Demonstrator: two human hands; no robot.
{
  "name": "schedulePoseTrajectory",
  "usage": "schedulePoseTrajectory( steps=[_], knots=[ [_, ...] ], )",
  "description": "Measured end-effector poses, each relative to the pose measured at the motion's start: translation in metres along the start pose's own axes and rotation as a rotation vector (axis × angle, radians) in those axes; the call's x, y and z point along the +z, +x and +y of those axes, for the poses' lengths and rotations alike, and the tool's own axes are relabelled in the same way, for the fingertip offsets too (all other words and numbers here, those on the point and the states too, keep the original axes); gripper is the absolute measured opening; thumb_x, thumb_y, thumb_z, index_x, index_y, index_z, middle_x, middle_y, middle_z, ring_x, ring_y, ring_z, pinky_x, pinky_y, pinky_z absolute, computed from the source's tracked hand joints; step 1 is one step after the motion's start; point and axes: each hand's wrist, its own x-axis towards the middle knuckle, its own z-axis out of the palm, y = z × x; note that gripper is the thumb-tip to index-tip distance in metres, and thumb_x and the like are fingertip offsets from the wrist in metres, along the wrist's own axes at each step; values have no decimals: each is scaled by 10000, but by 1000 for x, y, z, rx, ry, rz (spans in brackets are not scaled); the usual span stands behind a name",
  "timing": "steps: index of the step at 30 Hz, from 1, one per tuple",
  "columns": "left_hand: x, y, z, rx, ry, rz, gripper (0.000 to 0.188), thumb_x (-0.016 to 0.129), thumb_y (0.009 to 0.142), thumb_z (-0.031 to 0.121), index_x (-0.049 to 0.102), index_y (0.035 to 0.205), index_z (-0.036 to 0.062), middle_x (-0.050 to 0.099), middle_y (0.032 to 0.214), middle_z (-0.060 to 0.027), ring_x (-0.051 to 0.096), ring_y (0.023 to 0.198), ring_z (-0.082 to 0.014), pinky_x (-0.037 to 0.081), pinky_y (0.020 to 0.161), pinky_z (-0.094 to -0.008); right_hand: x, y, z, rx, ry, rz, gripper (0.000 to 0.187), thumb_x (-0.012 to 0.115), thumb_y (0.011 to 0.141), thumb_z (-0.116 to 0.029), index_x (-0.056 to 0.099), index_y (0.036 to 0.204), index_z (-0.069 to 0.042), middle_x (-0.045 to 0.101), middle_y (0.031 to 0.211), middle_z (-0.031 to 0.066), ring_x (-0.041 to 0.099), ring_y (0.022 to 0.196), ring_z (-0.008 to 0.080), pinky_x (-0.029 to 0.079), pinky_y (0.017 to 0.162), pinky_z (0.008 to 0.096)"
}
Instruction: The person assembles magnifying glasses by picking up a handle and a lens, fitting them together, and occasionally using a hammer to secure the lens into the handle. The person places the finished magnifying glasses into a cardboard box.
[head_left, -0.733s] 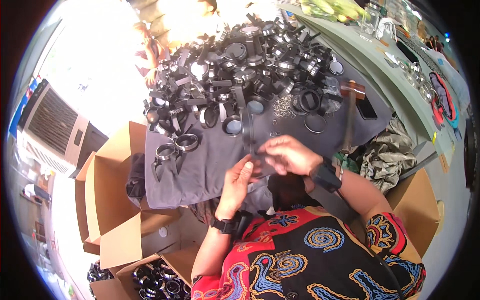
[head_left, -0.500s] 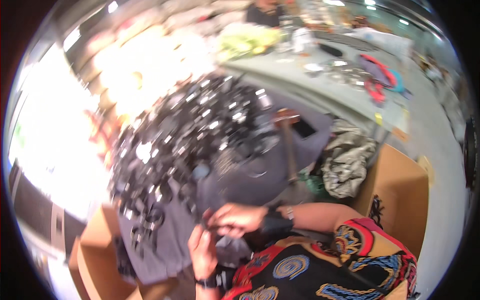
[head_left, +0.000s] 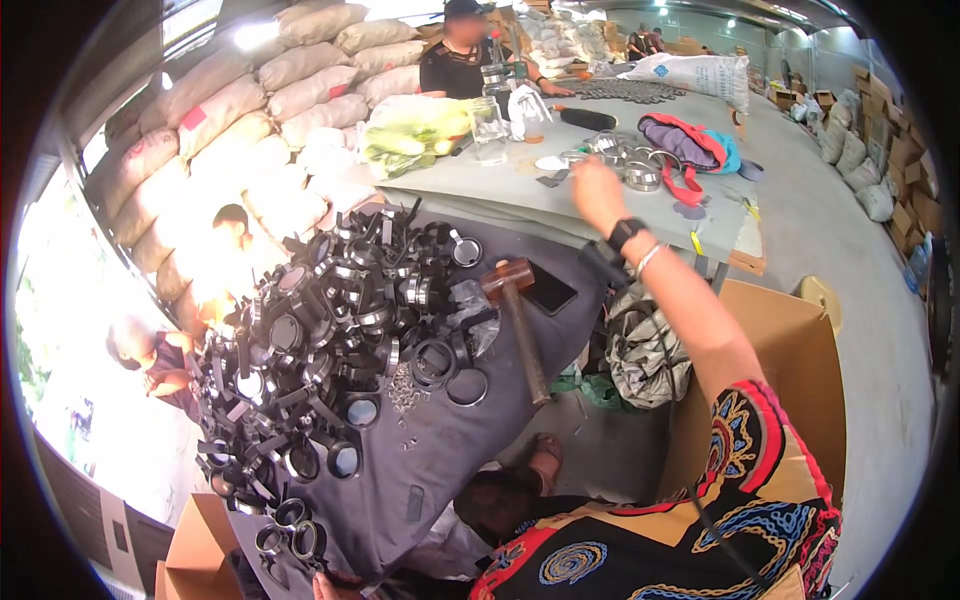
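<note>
My right hand [head_left: 597, 192] reaches over the pale far table, beside a cluster of shiny metal rings [head_left: 641, 176]. Its fingers point away from me and are mostly hidden, so a grip cannot be made out. A small dark flat piece [head_left: 553, 179] lies just left of it. At the lower edge, only a bit of my left hand [head_left: 325, 587] shows, beside black round parts with rims [head_left: 307, 540]. Nearer, a large heap of black round parts with metal bands and tabs [head_left: 330, 310] covers the dark grey cloth [head_left: 450, 440]. Small metal bits [head_left: 402, 388] lie next to the heap.
A mallet [head_left: 524, 340] and a black phone [head_left: 548, 288] lie on the cloth's right. Open cardboard boxes stand at right [head_left: 765, 350] and lower left [head_left: 200, 545]. The far table holds a glass jar [head_left: 488, 132] and green vegetables in plastic [head_left: 415, 135]. People sit beyond.
My hands were together over the cloth's near edge. My right hand has moved far forward to the metal rings; my left has dropped to the lower edge. The view has steadied and shifted.
</note>
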Motion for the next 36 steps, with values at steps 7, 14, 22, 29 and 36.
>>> schedulePoseTrajectory(
  steps=[7,14,22,29,36],
  knots=[
    [-9,-7,9,-38,249,-95,172,489,910,-10,617,982,-98,633,902,-278,596,776,-396,474,696,-435,25,26,57,92,-270,-267,221,527,859,-84,727,927,-17,702,946,200,699,885,334,567,768,420],
    [-21,-21,-12,-601,-230,138,350,512,953,242,522,673,32,468,569,-20,456,552,-130,384,579,-302,15,4,-24,-173,416,-83,157,578,888,-129,602,833,16,612,674,99,612,595,214,488,561,363],
    [-24,-39,-22,-611,-249,44,267,535,962,170,606,757,15,604,692,-28,515,639,-108,415,627,-270,-65,-177,-241,31,1570,-1326,161,604,908,-88,557,1025,11,598,790,55,631,646,149,564,604,298],
    [-25,-39,-9,-708,-387,28,278,541,978,204,588,760,37,612,693,-22,491,596,-53,389,558,-226,-33,-280,-316,181,1511,-1838,268,591,943,-92,520,1158,52,580,954,86,652,780,185,596,712,343],
    [-23,-42,-42,-598,-432,9,275,551,985,215,594,778,39,626,715,-26,480,630,-61,381,604,-228,-32,-282,-315,-409,1065,-1276,338,684,873,-214,620,1012,89,642,828,165,676,751,310,561,727,403]
  ],
)
